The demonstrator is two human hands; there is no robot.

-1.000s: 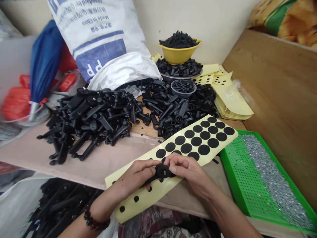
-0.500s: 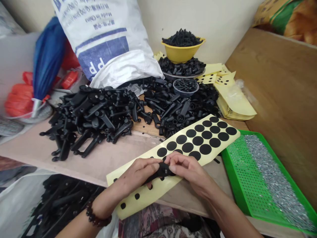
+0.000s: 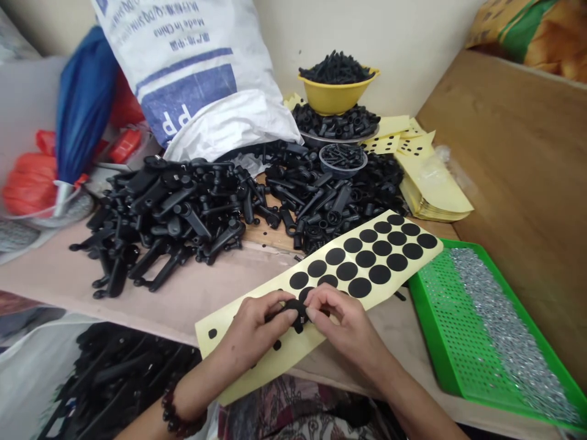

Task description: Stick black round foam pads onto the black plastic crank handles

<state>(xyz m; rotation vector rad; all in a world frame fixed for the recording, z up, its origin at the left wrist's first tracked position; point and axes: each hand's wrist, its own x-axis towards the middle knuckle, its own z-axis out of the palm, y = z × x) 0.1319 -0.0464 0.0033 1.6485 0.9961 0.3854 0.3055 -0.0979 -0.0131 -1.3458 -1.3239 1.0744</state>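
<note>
Slightly toward nine o'clock, left hand (image 3: 257,321) and right hand (image 3: 342,315) have shifted, pinching one black plastic part (image 3: 297,310) over one sticker sheet (image 3: 293,343); one green tray (image 3: 468,348) lies at three o'clock, one yellow bowl (image 3: 334,98) at twelve.

I log a white sack (image 3: 197,79) at the back, tilted, blue print with "PP" upside down. Left of it I get a folded blue umbrella (image 3: 85,110), slanted, pale end lowest, right beside a knotted-looking red bag (image 3: 30,183). Yellow bowl (image 3: 337,98) near the wall (image 3: 413,36), heaped with thin dark bits. Right side: green tray (image 3: 468,348), perforated, small silvery metal pieces (image 3: 499,324) spread along its right half; too small for me to identify. Brown wooden panel (image 3: 509,171) beyond it, slanting back. Top right, a brown-and-green bag (image 3: 541,43), cut by the frame edge.
</note>
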